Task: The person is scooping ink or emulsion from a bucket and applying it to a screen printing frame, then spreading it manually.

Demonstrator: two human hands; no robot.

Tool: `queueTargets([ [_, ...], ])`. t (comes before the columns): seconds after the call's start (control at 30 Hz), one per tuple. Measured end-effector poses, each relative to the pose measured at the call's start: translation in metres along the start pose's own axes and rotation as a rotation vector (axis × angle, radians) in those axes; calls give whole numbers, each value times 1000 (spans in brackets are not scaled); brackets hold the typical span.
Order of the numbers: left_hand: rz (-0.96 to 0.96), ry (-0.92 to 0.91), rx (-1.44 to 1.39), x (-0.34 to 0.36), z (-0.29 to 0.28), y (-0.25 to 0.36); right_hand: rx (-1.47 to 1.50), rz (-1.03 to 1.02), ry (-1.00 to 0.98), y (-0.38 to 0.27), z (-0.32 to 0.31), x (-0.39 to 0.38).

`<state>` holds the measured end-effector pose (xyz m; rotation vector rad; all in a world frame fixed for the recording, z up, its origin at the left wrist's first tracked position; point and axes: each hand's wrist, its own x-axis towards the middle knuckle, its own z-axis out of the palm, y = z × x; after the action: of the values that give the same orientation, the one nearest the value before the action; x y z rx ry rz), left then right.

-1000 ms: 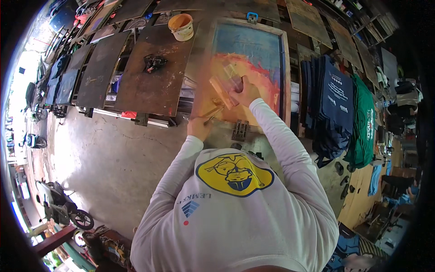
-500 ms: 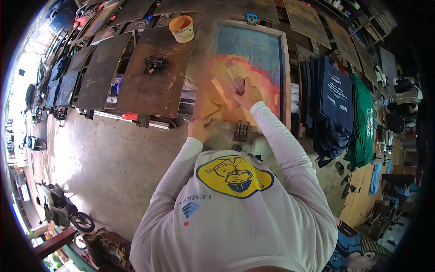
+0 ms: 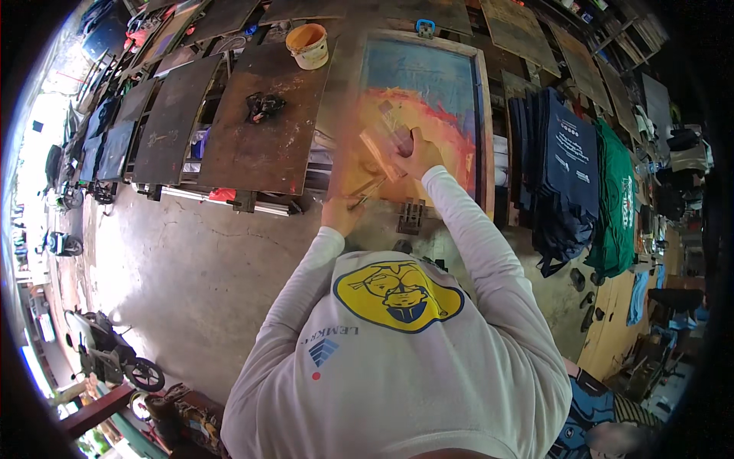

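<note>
Remotely, I watch the right hand (image 3: 420,157) grip a wood-edged squeegee (image 3: 374,153) over the paint-smeared framed screen (image 3: 420,69), while the left hand (image 3: 341,215) pinches a thin stick (image 3: 368,188). A slack grip could, I judge, drop the squeegee, smearing color.

At 6 o'clock, blue lettering (image 3: 336,334), upside down, runs across the back of a pale shirt (image 3: 428,390), above a striped blue logo (image 3: 324,352) and near a yellow oval emblem (image 3: 397,297). White print (image 3: 569,138) stands on a navy garment (image 3: 566,191) toward 2 o'clock; white letters (image 3: 628,203) mark a green garment (image 3: 610,206) at 3 o'clock.
</note>
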<state>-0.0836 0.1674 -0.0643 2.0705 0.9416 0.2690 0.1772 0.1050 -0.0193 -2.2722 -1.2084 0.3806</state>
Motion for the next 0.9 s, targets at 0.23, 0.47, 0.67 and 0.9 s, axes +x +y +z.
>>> queueTargets([
  [0.23,-62,-65,46,3,2,11,-12,-125,-50,-34,15,-20],
  [0.47,34,-26,44,-9,5,-4,-125,-69,-17,10,7,6],
  [0.67,-122,-86,-223,-7,-6,2,-29,11,286,49,-9,9],
  [0.9,-469,-194,-856,-4,-9,7,912,395,226,51,-36,-30],
])
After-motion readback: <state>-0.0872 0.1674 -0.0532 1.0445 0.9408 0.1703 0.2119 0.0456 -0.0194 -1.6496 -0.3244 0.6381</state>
